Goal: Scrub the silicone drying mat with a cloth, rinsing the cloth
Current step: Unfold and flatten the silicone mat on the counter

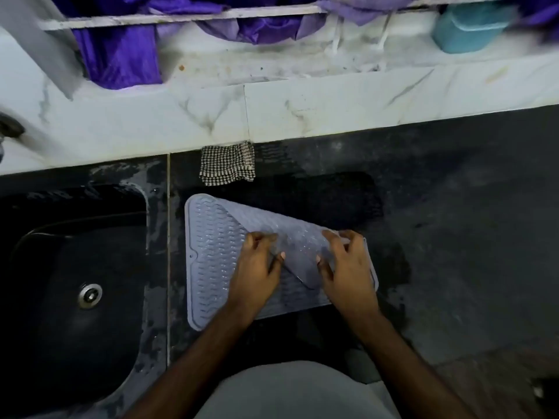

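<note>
At the left end of the dark worktop (453,207) we are seeing a black sink (75,282) with its drain (89,295) showing. Just right of the sink the grey mat (211,252) is lying on the worktop, near the front edge, its ribbed face up. Its far right corner is being folded over toward us, so the smoother underside is showing between our hands. Our left hand (257,267) is gripping the folded flap, fingers (263,237) curled over its edge and the thumb tucked beneath. Our right hand (348,267) is doing the same at the flap's right side, fingers (338,237) curled and pinching the mat. Behind the mat, against the back edge of the worktop, the checked cloth (227,163) is lying crumpled, apart from the mat and both hands. Above it a marble ledge (332,110) is running across, with purple fabric (121,55) hanging behind and a teal container (472,25) sitting at the far right.
</note>
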Action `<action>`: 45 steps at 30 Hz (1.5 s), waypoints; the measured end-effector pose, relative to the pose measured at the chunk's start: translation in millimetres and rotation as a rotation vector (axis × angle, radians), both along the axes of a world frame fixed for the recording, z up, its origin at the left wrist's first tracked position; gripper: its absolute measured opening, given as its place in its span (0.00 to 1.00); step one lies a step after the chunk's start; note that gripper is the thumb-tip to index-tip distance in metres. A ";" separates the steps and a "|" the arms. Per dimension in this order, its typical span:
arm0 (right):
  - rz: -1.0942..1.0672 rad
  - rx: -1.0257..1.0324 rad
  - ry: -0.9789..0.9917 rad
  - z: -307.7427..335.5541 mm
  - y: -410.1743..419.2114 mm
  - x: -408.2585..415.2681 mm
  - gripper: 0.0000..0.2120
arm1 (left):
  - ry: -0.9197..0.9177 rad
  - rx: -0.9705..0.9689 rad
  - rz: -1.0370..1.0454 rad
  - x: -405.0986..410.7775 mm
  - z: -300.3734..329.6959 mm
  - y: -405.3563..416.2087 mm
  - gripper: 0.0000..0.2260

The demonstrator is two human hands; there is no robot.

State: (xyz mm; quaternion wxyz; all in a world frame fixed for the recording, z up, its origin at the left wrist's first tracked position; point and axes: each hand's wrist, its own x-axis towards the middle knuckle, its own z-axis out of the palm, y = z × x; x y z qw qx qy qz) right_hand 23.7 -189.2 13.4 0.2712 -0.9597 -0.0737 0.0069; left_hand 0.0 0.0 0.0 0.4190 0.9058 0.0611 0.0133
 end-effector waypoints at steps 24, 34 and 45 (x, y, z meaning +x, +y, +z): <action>-0.142 0.157 0.234 -27.5 -20.9 13.9 0.30 | 0.146 -0.632 0.414 22.4 -19.9 -13.0 0.19; -0.074 0.467 -0.136 -10.7 -9.0 14.3 0.17 | 0.302 -0.983 0.530 32.7 -17.5 -11.4 0.11; -0.370 0.758 -0.050 -15.6 -14.5 21.4 0.11 | 0.298 -1.033 0.441 51.4 3.4 1.3 0.12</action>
